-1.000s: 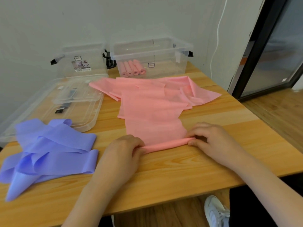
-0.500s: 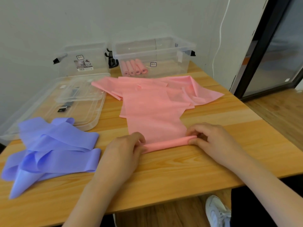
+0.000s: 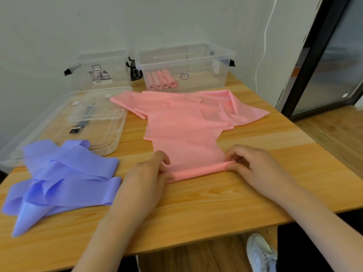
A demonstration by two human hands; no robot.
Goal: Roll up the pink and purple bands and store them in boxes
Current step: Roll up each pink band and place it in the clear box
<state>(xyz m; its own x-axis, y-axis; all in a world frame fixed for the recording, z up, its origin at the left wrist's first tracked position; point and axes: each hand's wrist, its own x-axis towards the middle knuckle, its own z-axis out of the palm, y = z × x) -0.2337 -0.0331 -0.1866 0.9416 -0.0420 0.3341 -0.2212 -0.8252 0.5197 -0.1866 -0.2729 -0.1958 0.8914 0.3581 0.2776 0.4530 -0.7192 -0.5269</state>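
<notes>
A pink band (image 3: 184, 130) lies spread over the middle of the wooden table, its near end wound into a thin roll (image 3: 198, 171). My left hand (image 3: 146, 178) pinches the roll's left end. My right hand (image 3: 253, 167) pinches its right end, fingers curled over it. A heap of purple bands (image 3: 64, 177) lies loose at the left. The clear box (image 3: 216, 61) at the back holds several rolled pink bands (image 3: 162, 80). A second clear box (image 3: 102, 69) stands to its left.
Two clear lids (image 3: 102, 130) lie stacked between the purple heap and the left box. The wall runs close behind the boxes. A white cable (image 3: 264, 48) hangs at the right. Below the table's near edge a white shoe (image 3: 259, 254) shows.
The roll at the pink band's near end has grown slightly thicker and moved a little away from me, with both hands following it.
</notes>
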